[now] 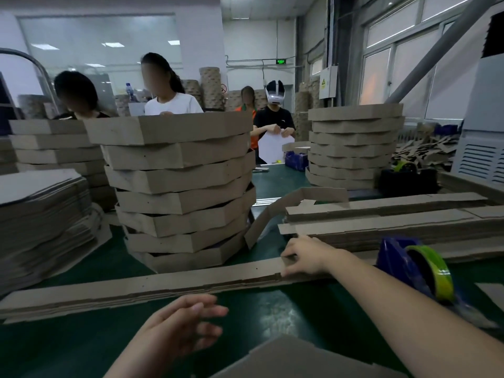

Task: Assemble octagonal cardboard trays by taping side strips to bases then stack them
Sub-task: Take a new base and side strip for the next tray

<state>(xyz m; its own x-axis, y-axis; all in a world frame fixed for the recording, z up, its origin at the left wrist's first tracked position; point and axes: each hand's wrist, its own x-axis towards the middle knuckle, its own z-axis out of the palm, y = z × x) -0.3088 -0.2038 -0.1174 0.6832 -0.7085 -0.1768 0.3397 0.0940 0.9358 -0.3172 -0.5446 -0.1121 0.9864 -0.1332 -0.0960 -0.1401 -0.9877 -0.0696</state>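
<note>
My right hand pinches the right end of one bundle of long strips lying across the near table; my left hand hovers nearer me, loose and empty. Three stacks of trays stand beyond: middle (just behind the bundle), far left, far right. Three tape dispensers: blue by my right forearm, blue and black farther off. Spare strips pile right, flat bases left. The stacks partly hide four people across the table
</note>
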